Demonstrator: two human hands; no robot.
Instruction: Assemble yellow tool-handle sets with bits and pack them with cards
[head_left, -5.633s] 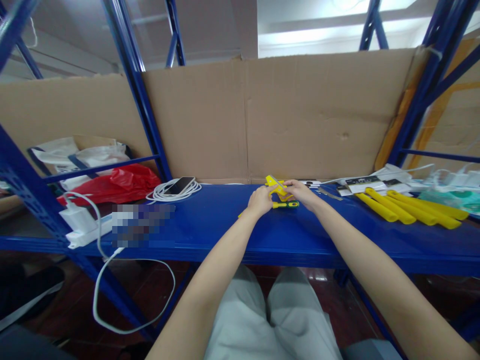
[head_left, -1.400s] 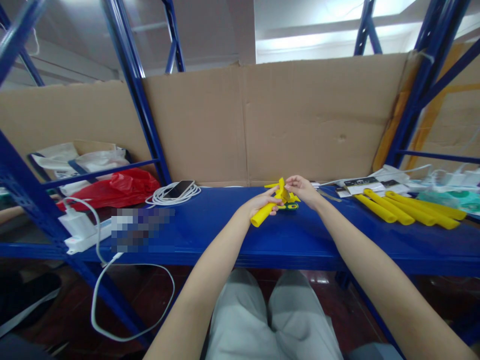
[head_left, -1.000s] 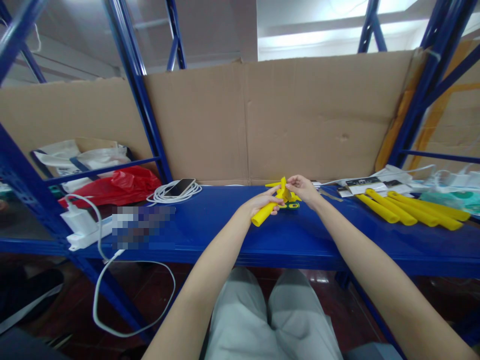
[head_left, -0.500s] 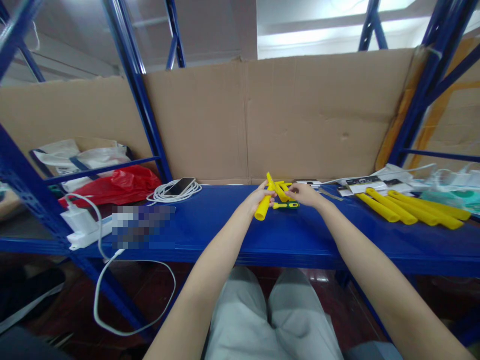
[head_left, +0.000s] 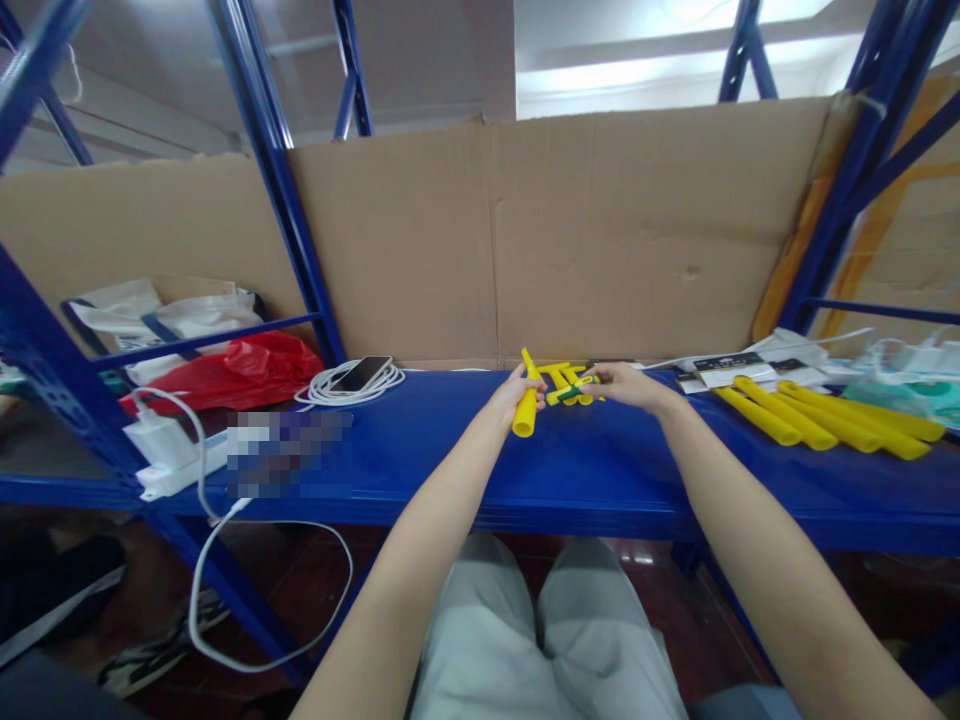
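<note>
A yellow tube (head_left: 525,413), wide end toward me and narrow end pointing away, is wrapped in the fingers of my left hand (head_left: 514,393). To its right, my right hand (head_left: 619,384) pinches a small green and yellow tool (head_left: 571,389) above the shelf. Several short yellow pieces (head_left: 556,370) lie just behind and below that tool, partly covered by it. The two hands are apart.
Several long yellow tubes (head_left: 757,415) lie on the blue shelf (head_left: 420,450) at the right, beside white packets (head_left: 731,369). At the left are a phone (head_left: 364,374) on a coiled white cable, a red bag (head_left: 247,368) and a power strip (head_left: 180,470). Cardboard (head_left: 390,250) stands behind.
My right hand has taken hold of the green and yellow tool, which lay on the shelf, and moved slightly right. The tube in my left hand has tilted a little to the left.
</note>
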